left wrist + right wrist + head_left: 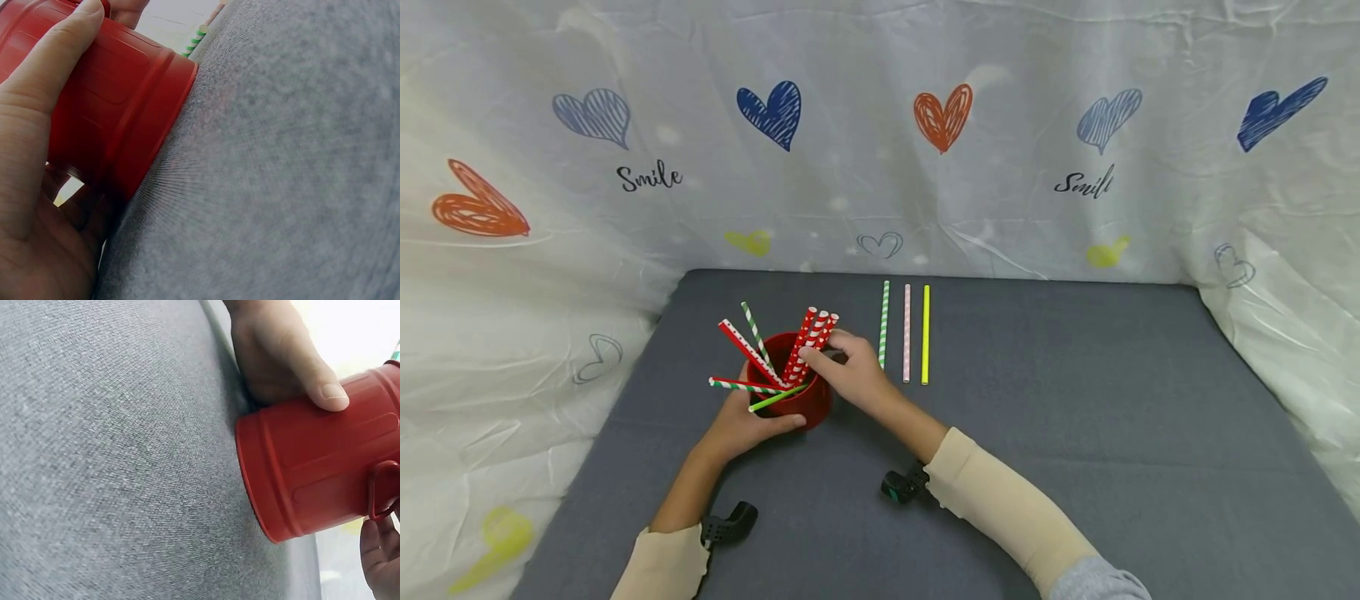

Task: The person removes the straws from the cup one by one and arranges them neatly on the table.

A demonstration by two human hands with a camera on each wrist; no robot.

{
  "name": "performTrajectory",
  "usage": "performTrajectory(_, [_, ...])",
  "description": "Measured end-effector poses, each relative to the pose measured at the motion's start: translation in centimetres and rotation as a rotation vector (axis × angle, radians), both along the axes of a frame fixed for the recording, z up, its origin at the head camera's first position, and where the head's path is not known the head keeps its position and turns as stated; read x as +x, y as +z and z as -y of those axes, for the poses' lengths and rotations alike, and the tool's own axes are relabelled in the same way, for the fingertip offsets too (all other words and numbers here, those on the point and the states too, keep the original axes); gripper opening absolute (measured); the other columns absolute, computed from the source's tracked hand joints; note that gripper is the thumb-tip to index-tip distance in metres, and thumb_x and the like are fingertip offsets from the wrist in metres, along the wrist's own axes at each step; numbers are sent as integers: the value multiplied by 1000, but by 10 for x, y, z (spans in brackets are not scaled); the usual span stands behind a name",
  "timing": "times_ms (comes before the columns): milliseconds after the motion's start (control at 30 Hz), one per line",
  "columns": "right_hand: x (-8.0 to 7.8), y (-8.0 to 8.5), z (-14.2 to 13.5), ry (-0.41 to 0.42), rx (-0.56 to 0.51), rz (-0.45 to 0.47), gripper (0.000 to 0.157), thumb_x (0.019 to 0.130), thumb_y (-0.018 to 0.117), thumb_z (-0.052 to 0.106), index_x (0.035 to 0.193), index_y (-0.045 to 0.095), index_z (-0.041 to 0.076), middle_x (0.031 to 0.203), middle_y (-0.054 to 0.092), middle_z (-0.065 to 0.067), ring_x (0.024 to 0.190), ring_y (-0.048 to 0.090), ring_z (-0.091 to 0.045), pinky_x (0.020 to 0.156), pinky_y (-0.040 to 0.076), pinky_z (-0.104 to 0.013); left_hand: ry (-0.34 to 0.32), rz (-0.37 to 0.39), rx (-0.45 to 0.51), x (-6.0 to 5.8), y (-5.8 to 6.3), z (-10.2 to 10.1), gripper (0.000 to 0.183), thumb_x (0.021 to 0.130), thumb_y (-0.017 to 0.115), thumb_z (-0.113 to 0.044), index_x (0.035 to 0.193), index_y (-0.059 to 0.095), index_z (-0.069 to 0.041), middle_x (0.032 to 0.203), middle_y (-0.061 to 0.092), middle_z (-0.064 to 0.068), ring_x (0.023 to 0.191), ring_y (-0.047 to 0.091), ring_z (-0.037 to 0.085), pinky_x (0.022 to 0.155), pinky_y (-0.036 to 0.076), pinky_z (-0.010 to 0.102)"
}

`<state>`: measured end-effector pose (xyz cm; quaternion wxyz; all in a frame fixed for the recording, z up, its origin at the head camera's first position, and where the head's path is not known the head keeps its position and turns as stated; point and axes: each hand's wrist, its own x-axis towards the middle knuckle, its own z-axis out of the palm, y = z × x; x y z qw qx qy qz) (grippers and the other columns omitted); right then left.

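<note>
A red metal bucket (pixel 808 406) stands on the grey cloth, holding several paper straws. My left hand (pixel 748 425) grips its near left side, thumb across the front wall, as the left wrist view shows the thumb (pixel 59 53) lying on the red wall. At the rim on the right, my right hand (pixel 853 375) pinches a bunch of red and white straws (pixel 808 337) between thumb and fingers. In the right wrist view its fingers (pixel 378 556) are beside the bucket's small handle (pixel 382 487). Leaning left in the bucket are a red dotted straw (pixel 745 346) and a green striped straw (pixel 756 329); a lime straw (pixel 775 399) crosses the near rim.
To the right of the bucket lie a green striped straw (pixel 884 321), a pink straw (pixel 907 333) and a yellow straw (pixel 926 333), side by side. A grey cloth (pixel 1075 433) covers the table. Behind it hangs a white curtain (pixel 850 192) printed with hearts.
</note>
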<state>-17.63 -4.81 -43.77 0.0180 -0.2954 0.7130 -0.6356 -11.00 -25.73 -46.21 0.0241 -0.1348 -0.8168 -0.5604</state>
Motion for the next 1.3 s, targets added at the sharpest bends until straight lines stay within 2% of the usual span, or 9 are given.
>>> performTrajectory(167, [5, 0, -2, -9, 18, -41, 23, 97, 68, 17, 114, 73, 3, 121, 66, -7, 100, 64, -18, 81, 56, -31, 20, 8, 5, -8, -25, 8, 98, 75, 87, -1, 151, 27, -9, 142, 48, 10, 122, 49, 14, 94, 47, 21])
performTrajectory(233, [7, 0, -3, -12, 34, -63, 22, 96, 69, 17, 114, 73, 3, 119, 66, -6, 98, 62, -16, 79, 56, -31, 34, 18, -8, -7, -27, 9, 97, 76, 88, -4, 151, 27, -9, 141, 48, 9, 122, 49, 16, 94, 47, 21])
performTrajectory(400, [12, 0, -6, 5, 55, -90, 21, 96, 70, 18, 110, 74, 4, 121, 63, -4, 95, 61, -15, 78, 55, -33, 57, 44, -18, -5, -26, 9, 93, 77, 89, -11, 149, 30, -10, 138, 52, 8, 121, 51, 21, 93, 48, 23])
performTrajectory(533, [13, 0, -8, 43, 63, -122, 19, 96, 69, 17, 105, 74, 1, 135, 59, -7, 118, 56, -15, 93, 52, -34, 56, 55, -3, -4, -23, 9, 91, 76, 89, -13, 148, 33, -10, 137, 53, 7, 121, 52, 22, 94, 47, 23])
performTrajectory(600, [13, 0, -10, 75, 75, -149, 22, 96, 69, 16, 112, 73, 0, 142, 54, -8, 129, 50, -15, 100, 48, -33, 53, 63, 5, -4, -23, 9, 89, 76, 90, -12, 147, 35, -10, 136, 54, 6, 120, 53, 21, 93, 48, 23])
performTrajectory(700, [13, 1, -14, 115, 115, -208, 33, 97, 69, 14, 127, 67, 0, 147, 50, -10, 134, 46, -16, 106, 42, -33, 48, 63, 7, -4, -22, 9, 87, 75, 90, -11, 145, 38, -9, 136, 54, 6, 119, 54, 19, 93, 48, 22])
performTrajectory(800, [14, 1, -18, 131, 160, -261, 39, 97, 68, 14, 133, 63, 1, 149, 47, -11, 137, 44, -17, 108, 40, -33, 45, 55, 0, -4, -22, 9, 87, 75, 90, -11, 145, 38, -8, 137, 53, 6, 119, 54, 18, 94, 47, 22])
performTrajectory(1200, [17, 5, -22, 112, 235, -322, 28, 97, 69, 18, 123, 70, 6, 148, 46, -13, 136, 45, -20, 106, 43, -34, 48, 56, -15, -7, -25, 9, 90, 76, 89, -9, 147, 34, -10, 138, 53, 6, 120, 53, 20, 94, 47, 22])
performTrajectory(1300, [18, 7, -24, 99, 249, -332, 29, 97, 70, 19, 122, 70, 6, 147, 48, -12, 135, 45, -20, 106, 43, -34, 47, 53, -24, -4, -18, 6, 89, 76, 88, -7, 147, 33, -7, 138, 52, 11, 119, 53, 21, 93, 47, 22])
